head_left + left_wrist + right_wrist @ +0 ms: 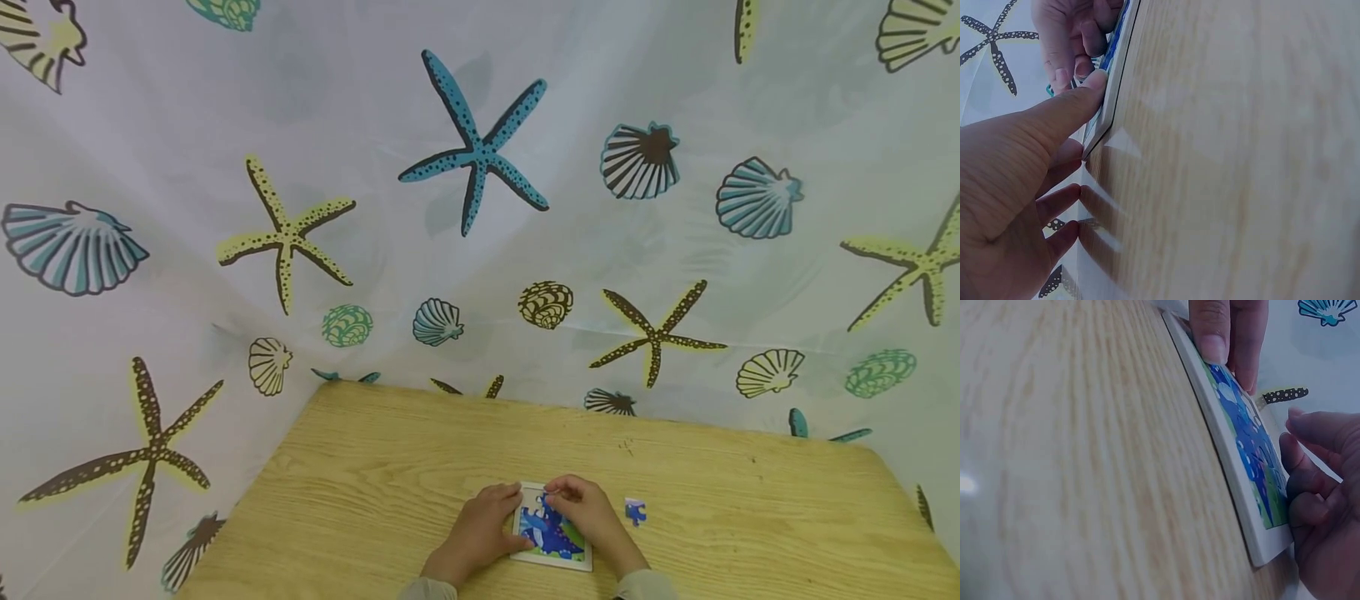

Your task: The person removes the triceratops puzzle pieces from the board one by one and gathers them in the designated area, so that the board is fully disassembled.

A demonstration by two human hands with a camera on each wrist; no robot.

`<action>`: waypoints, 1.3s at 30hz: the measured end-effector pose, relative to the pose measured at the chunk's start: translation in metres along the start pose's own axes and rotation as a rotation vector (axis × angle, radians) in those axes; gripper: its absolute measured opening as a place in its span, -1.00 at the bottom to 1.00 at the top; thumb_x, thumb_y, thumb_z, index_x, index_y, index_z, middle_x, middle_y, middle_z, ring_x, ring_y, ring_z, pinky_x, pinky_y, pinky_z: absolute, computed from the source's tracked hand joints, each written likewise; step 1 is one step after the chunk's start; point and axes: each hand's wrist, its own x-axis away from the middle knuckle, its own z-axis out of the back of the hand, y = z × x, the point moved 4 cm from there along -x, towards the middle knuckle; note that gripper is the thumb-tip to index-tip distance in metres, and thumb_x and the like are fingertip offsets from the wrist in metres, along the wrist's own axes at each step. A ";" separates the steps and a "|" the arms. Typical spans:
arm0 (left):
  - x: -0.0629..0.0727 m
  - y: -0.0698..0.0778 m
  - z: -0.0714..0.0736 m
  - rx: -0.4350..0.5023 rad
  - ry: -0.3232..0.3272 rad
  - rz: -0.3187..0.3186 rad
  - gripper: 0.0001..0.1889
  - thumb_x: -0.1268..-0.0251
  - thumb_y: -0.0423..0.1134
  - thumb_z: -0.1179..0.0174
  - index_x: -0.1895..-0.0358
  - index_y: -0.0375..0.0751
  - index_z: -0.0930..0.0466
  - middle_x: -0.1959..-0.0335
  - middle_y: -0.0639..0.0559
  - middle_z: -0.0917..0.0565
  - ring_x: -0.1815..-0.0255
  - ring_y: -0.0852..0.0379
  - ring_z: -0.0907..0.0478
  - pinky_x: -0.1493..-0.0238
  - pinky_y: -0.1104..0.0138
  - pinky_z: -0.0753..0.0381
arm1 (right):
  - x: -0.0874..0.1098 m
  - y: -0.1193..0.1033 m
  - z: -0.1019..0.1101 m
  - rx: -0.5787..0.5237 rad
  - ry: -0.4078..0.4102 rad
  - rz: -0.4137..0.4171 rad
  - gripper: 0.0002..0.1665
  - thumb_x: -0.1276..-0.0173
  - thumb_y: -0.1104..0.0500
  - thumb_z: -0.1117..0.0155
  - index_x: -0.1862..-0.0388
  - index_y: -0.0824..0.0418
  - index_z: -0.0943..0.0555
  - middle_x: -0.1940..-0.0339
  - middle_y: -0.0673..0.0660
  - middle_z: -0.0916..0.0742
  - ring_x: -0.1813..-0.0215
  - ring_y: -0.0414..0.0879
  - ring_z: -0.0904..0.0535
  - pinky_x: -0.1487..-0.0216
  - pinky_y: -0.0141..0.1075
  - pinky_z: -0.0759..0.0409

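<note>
Pale sleeve cuffs (647,585) lie closest to my head view. Past them, the left hand (483,527) braces the dinosaur jigsaw (553,536), thumb flat on its face, other fingers loosely spread by its left edge. The right hand (587,510) bends its fingers over the upper part; whether they pinch a piece, I cannot tell. The jigsaw sits in a white frame tray (551,564) flat on the table; I judge it light and stiff, smooth enough to skid, best held by its rim. One loose jigsaw piece (635,511) lies to the right; I'd take it by its edges. Under everything is a wood-grain tabletop (360,492), walled by starfish-and-shell cloth (360,75).
</note>
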 end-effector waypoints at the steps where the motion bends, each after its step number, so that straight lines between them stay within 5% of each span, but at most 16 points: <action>1: 0.000 0.000 0.000 0.000 0.002 0.000 -0.25 -0.05 0.13 -0.33 -0.27 -0.25 -0.44 -0.32 -0.03 -0.41 -0.33 -0.06 -0.31 -0.22 0.00 -0.38 | 0.000 0.000 0.000 0.004 0.000 -0.002 -0.79 -0.29 0.18 -0.29 0.15 0.26 -0.64 0.42 -0.02 -0.60 0.33 -0.15 -0.46 0.27 -0.34 -0.44; 20: 0.001 0.002 0.004 0.006 0.006 -0.020 -0.26 -0.06 0.12 -0.34 -0.27 -0.24 -0.45 -0.32 -0.03 -0.42 -0.32 -0.06 -0.32 -0.22 0.01 -0.38 | -0.001 -0.012 -0.004 0.315 -0.057 0.068 -0.80 -0.19 0.24 -0.37 0.18 0.16 -0.69 0.62 -0.07 -0.45 0.54 -0.18 -0.34 0.49 -0.37 -0.29; 32: 0.001 0.001 0.000 -0.006 0.012 -0.017 -0.25 -0.05 0.13 -0.34 -0.26 -0.25 -0.45 -0.32 -0.03 -0.42 -0.32 -0.05 -0.32 -0.22 0.01 -0.39 | 0.001 -0.015 -0.005 0.388 -0.032 0.087 -0.81 -0.13 0.26 -0.40 0.24 0.10 -0.68 0.43 0.03 -0.41 0.38 -0.10 -0.30 0.37 -0.28 -0.25; 39: 0.000 -0.001 0.000 -0.011 0.022 -0.018 -0.25 -0.06 0.13 -0.33 -0.26 -0.27 -0.45 -0.32 -0.04 -0.42 -0.32 -0.06 -0.32 -0.23 0.01 -0.38 | 0.004 -0.014 -0.007 0.370 0.006 0.060 -0.81 -0.15 0.25 -0.38 0.25 0.03 -0.65 0.28 0.08 -0.40 0.28 -0.06 -0.37 0.21 -0.17 -0.41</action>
